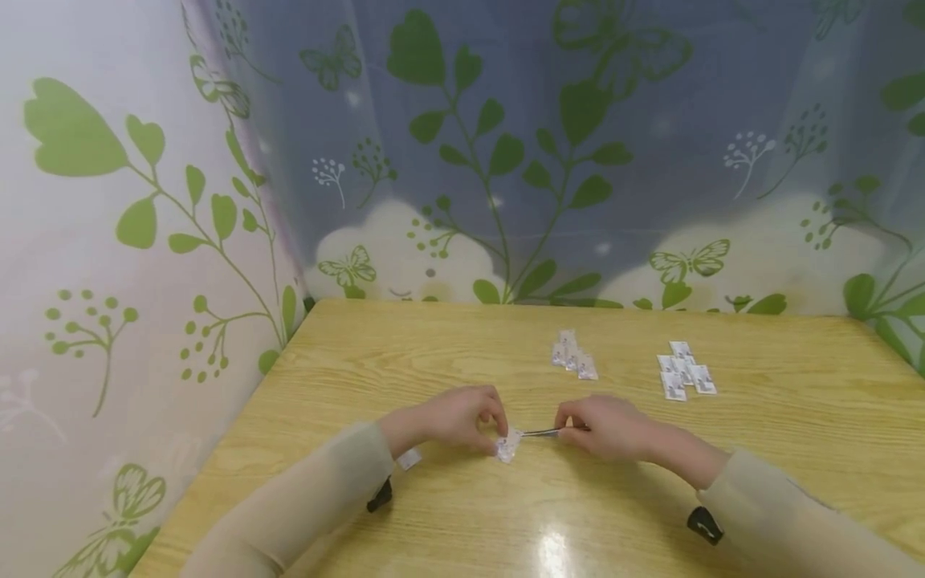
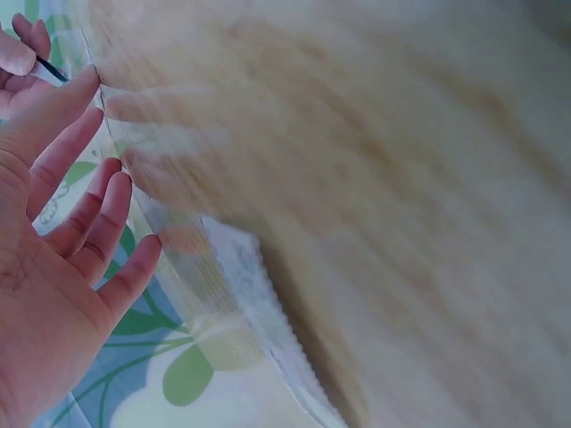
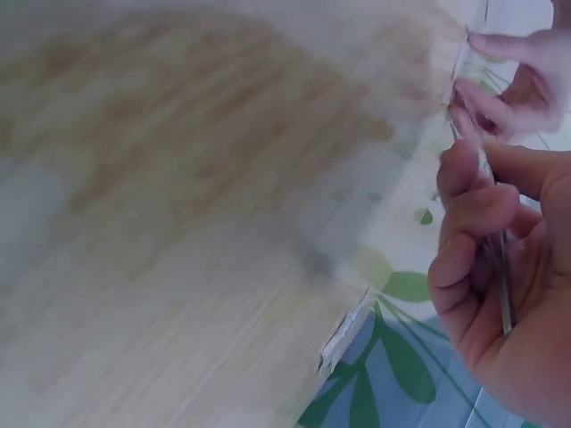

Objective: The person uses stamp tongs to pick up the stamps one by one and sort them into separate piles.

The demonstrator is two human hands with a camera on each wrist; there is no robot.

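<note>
A small white printed packet [image 1: 508,446] lies on the wooden table [image 1: 448,514] between the hands. My left hand [image 1: 462,419] has its thumb and index fingertips at the packet's left side, visibly apart from each other. In the left wrist view the left hand's [image 2: 67,241] other fingers are loosely straight and spread. My right hand [image 1: 607,427] pinches slim metal tweezers [image 1: 538,433], whose tip reaches the packet's upper right corner. Their back end [image 3: 508,312] runs into the right palm in the right wrist view.
Another white packet [image 1: 409,458] lies beside the left forearm, partly covered by it. Towards the back stands a clustered group of packets [image 1: 574,359], with a second group [image 1: 682,371] further right. A patterned curtain [image 1: 462,160] hangs behind the table.
</note>
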